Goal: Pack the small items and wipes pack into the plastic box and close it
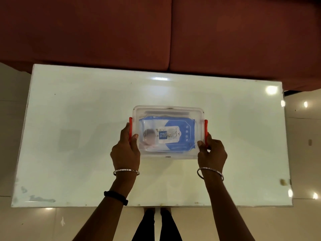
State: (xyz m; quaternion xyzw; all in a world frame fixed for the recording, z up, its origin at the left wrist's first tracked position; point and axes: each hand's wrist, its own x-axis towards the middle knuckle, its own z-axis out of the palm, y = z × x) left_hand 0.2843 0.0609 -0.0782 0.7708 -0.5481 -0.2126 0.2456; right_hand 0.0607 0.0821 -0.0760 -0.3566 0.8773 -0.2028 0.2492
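I see the box [168, 132] mid-table [69, 119], lid on, wipes [167, 133] inside. My left hand [126, 152] grips its left red latch [130, 129]; my right hand [212, 153] grips the right latch [206, 132]. Small items seem hidden under the wipes.

Both forearms are bare, no sleeves. A thin silver bangle [126, 171] circles the left wrist, a matching bangle [210, 172] circles the right, and a black band [116, 197] sits higher up the left forearm. Black trouser legs [156, 226] show below
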